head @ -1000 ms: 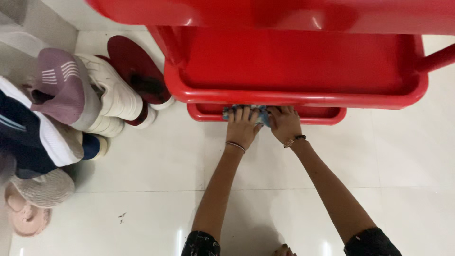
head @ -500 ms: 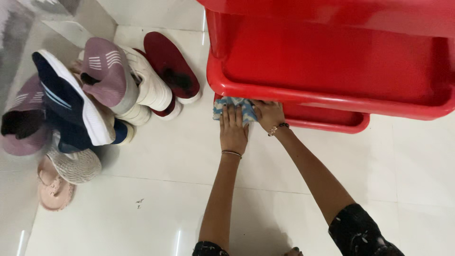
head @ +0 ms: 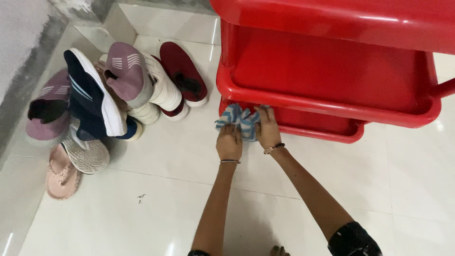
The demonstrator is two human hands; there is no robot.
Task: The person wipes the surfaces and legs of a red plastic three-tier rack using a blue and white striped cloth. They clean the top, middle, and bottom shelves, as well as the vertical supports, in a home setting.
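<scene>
A blue and white patterned cloth (head: 241, 122) lies bunched at the front left corner of the lowest shelf of a red plastic rack (head: 332, 76). My left hand (head: 229, 141) is closed on the cloth's near edge, just off the shelf rim. My right hand (head: 268, 127) presses on the cloth's right side against the red rim, fingers pointing away from me. Both wrists wear thin bracelets. Much of the lowest shelf is hidden beneath the shelf above.
A heap of shoes (head: 102, 92) rests on the white tiled floor to the left: mauve and navy sneakers, white sneakers, a dark red slip-on (head: 185, 78) and pink slippers (head: 59, 175). A grey wall (head: 23, 42) runs along the far left.
The cloth has come out from under the shelf toward its left corner and bunched up. My left hand went from flat to closed on it. The view shifted left.
</scene>
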